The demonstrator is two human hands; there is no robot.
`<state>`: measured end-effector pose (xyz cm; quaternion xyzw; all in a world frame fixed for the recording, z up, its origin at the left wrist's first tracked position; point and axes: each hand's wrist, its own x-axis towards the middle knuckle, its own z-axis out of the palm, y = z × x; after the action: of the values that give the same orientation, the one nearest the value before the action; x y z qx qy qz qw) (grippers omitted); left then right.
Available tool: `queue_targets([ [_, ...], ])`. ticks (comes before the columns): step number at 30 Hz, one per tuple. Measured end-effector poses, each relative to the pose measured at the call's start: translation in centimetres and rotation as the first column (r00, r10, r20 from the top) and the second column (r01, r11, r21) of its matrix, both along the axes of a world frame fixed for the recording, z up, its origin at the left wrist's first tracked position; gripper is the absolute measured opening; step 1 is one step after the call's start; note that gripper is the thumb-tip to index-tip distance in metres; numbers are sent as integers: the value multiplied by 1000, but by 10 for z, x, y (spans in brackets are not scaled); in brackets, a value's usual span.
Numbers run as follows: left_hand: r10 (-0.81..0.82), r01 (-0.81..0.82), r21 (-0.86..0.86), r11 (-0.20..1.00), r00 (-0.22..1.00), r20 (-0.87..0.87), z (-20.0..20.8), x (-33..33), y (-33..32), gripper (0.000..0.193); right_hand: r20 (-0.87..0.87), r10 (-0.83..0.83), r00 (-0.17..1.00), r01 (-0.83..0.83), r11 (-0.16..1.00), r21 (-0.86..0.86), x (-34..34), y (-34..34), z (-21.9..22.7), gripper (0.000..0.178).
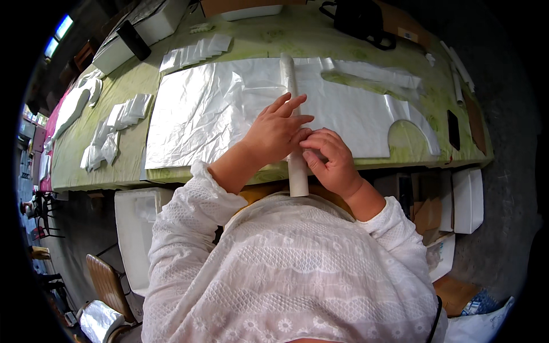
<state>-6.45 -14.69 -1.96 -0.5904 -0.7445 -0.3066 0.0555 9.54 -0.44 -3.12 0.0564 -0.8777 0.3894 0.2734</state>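
A long pale tube (298, 177) lies across a flat sheet of thin white plastic (206, 114), with its near end over the table's front edge by my body. The sheet's right part has a curved cut-out and a strap-like loop (420, 117), much like a plastic apron. Over the tube, my left hand (274, 128) has its fingers stretched and spread. Just right of the tube is my right hand (334, 160), its fingers curled in toward the thumb. The fingertips of the right hand meet the left thumb above the tube; anything pinched there is too small to make out.
Small folded plastic packets lie in a row (197, 52) behind the sheet and in another group (128, 111) to its left. A black flat device (453, 129) rests at the right, a black bag (360, 23) at the back. White foam boxes (137, 228) stand below the table edge.
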Motion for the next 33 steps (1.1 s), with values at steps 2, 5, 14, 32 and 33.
queue_targets([
  [2, 72, -72, -45, 996, 997, 7, 0, -1, -4, 31, -22, -127, 992, 128, 989, 73, -11, 12, -2, 28],
  [5, 175, -171, -80, 982, 983, 57, -1, -2, -16, 32, -28, -328, 944, 322, 901, 290, -34, 33, -10, 35],
  [14, 224, -242, -10, 970, 881, 417, -16, 6, -44, 50, 289, -581, 761, 355, 745, 565, -137, 52, -5, 53],
  [32, -242, 258, -11, 966, 922, 303, 45, -34, -29, 33, 200, 67, 978, -115, 964, 241, -91, -77, 3, 37],
  [33, -185, 252, -166, 953, 923, 337, 43, -37, -25, 35, 196, 33, 980, -97, 939, 331, -90, -79, 1, 32],
])
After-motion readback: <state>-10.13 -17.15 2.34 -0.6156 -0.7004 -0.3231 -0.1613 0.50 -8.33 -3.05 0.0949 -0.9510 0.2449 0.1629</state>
